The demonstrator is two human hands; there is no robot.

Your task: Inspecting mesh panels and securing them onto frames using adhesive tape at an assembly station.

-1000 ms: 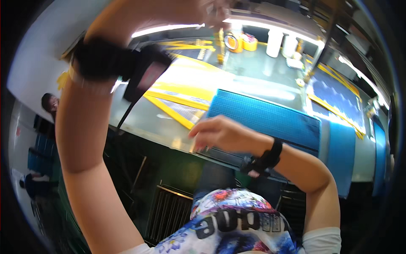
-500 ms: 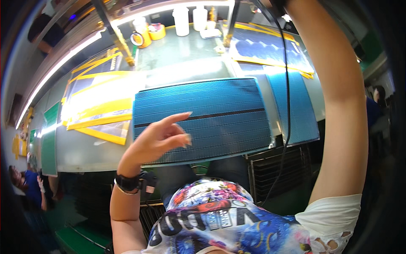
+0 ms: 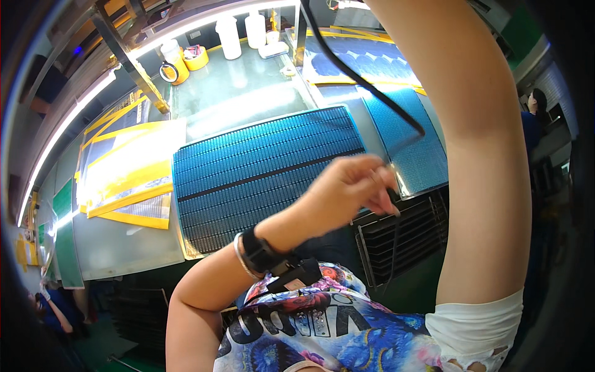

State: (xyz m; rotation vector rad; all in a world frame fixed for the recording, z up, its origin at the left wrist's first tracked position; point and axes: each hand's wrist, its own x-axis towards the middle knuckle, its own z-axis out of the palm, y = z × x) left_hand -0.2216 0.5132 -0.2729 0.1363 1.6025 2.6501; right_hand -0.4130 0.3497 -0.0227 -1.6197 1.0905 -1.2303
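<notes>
My left hand point(image 3: 362, 186) is closed round a black cable point(image 3: 372, 87), over the near right corner of a dark blue solar panel point(image 3: 260, 167). The cable comes down from the top edge, loops past the hand and hangs on below it. The panel lies flat on the bench, with fine rows of cells and a black stripe across its middle. My right arm point(image 3: 480, 142) is raised up the right side, and its hand is out of view beyond the top edge. A black band and a pale bracelet circle my left wrist.
Yellow-edged clear sheets point(image 3: 130, 167) lie left of the panel, a textured blue sheet point(image 3: 409, 136) right of it. Tape rolls point(image 3: 175, 70) and white bottles point(image 3: 229, 38) stand at the back. A black slotted rack point(image 3: 403, 229) stands below the bench's front edge. Other people are at both sides.
My left hand has gone from hovering over the panel with fingers apart to the right, and has closed on the cable, pulling it into a bend. The view has shifted and tilted.
</notes>
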